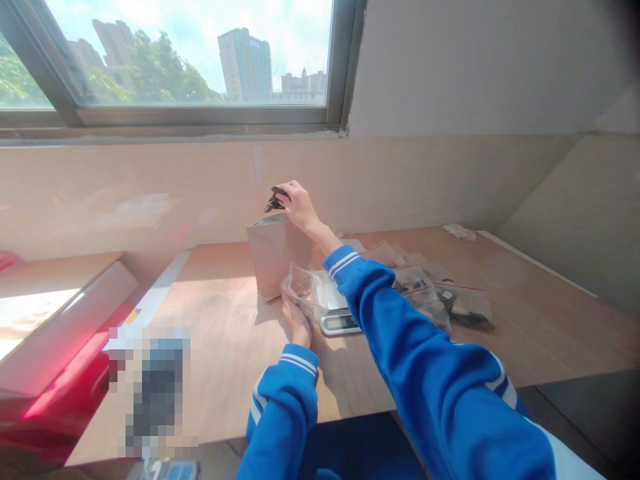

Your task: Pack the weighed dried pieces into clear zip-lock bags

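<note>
Near edge of the wooden table (525,320): two blue sleeves with white cuff stripes reach away from the person. A blurred-out patch sits at near left, unreadable.

Left hand (296,321), mid-table: fingers closed on the near edge of a small clear plastic bag (304,288), which rests on or against a small digital scale (337,313). The bag's mouth seems to be held open, though I cannot tell for sure. Contents too small to make out.

Right of the scale: a loose spread of more clear zip bags (440,297) with dark pieces inside, overlapping each other, well apart from the left hand.

Just behind the scale: a tan paper pouch (277,257), standing upright, top open.

Right hand (299,203), farther and higher: fingertips pinched together on a small dark item (275,201), held right above the pouch's open mouth, not touching the pouch as far as I can see.

Beyond: tiled wall, then a window (190,60) with towers and trees outside. A scrap of crumpled white stuff (460,231) lies at the far right of the table.

Risks, as I judge them: the pouch stands unsupported, so the wrist brushing its rim could tip it. The pinch on the dark item is slight; a slip would drop it. The left hand's weight on the bag may disturb the scale.
</note>
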A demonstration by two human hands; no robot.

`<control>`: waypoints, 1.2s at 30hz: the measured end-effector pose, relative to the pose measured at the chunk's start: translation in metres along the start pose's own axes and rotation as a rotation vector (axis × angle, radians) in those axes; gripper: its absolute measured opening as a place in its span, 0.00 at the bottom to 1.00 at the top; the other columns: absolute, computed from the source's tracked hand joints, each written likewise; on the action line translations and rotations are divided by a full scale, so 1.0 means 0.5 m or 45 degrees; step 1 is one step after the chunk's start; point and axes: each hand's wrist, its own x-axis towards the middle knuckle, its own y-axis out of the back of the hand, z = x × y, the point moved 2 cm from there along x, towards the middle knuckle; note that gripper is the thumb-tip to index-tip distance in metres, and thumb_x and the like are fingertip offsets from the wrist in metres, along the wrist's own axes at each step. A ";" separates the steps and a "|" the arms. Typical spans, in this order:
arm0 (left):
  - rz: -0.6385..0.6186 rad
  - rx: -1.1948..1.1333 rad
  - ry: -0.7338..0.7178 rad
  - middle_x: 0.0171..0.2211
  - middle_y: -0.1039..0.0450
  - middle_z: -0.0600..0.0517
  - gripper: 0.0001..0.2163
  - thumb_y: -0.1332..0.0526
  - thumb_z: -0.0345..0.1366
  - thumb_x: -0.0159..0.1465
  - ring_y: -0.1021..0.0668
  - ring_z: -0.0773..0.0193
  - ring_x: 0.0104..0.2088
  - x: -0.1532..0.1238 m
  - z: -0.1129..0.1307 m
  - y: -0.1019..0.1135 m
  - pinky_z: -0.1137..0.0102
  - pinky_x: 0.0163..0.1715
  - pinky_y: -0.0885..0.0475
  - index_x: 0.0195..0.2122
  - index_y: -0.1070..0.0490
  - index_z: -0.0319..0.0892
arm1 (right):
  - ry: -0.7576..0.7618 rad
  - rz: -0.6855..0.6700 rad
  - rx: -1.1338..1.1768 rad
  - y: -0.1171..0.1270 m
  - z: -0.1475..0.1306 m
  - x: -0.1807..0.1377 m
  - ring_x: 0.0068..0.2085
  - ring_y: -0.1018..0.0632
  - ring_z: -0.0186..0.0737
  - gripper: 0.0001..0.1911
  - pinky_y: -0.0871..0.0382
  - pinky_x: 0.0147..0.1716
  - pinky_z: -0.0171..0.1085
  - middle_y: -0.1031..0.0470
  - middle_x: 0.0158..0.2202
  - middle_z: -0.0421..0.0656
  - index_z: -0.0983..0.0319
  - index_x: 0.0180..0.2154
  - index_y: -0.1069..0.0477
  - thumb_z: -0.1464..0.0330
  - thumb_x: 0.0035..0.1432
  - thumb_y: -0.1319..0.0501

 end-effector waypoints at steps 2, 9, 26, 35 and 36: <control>0.008 -0.004 -0.011 0.34 0.21 0.42 0.26 0.51 0.50 0.64 0.19 0.54 0.37 0.003 -0.004 0.001 0.61 0.41 0.28 0.48 0.27 0.34 | 0.005 -0.084 0.005 -0.009 0.008 -0.010 0.40 0.26 0.35 0.10 0.33 0.43 0.33 0.30 0.40 0.44 0.63 0.41 0.27 0.75 0.63 0.47; 0.016 -0.059 -0.020 0.41 0.22 0.40 0.23 0.52 0.47 0.65 0.19 0.55 0.38 0.007 -0.007 -0.001 0.62 0.42 0.27 0.48 0.27 0.35 | 0.061 -0.303 0.136 -0.019 0.019 -0.042 0.41 0.27 0.34 0.11 0.35 0.42 0.31 0.27 0.40 0.45 0.65 0.40 0.25 0.75 0.62 0.47; -0.053 -0.214 0.068 0.40 0.22 0.41 0.17 0.51 0.42 0.66 0.20 0.59 0.35 -0.001 0.007 -0.014 0.65 0.38 0.26 0.37 0.24 0.39 | -0.255 -1.117 -0.473 0.029 -0.077 -0.059 0.41 0.22 0.44 0.28 0.35 0.35 0.34 0.21 0.44 0.47 0.59 0.44 0.23 0.48 0.62 0.51; -0.060 -0.233 0.039 0.42 0.23 0.42 0.18 0.49 0.43 0.66 0.21 0.60 0.37 -0.007 0.011 -0.016 0.67 0.39 0.26 0.42 0.25 0.38 | -0.261 -1.116 -0.523 0.041 -0.110 -0.077 0.46 0.22 0.48 0.33 0.33 0.38 0.36 0.22 0.48 0.49 0.60 0.48 0.24 0.44 0.62 0.54; -0.054 -0.236 0.038 0.42 0.23 0.42 0.18 0.49 0.43 0.66 0.21 0.60 0.37 -0.006 0.011 -0.016 0.68 0.39 0.26 0.43 0.25 0.37 | -0.245 -1.083 -0.524 0.041 -0.110 -0.079 0.45 0.22 0.47 0.33 0.33 0.37 0.36 0.22 0.47 0.50 0.61 0.47 0.24 0.45 0.63 0.54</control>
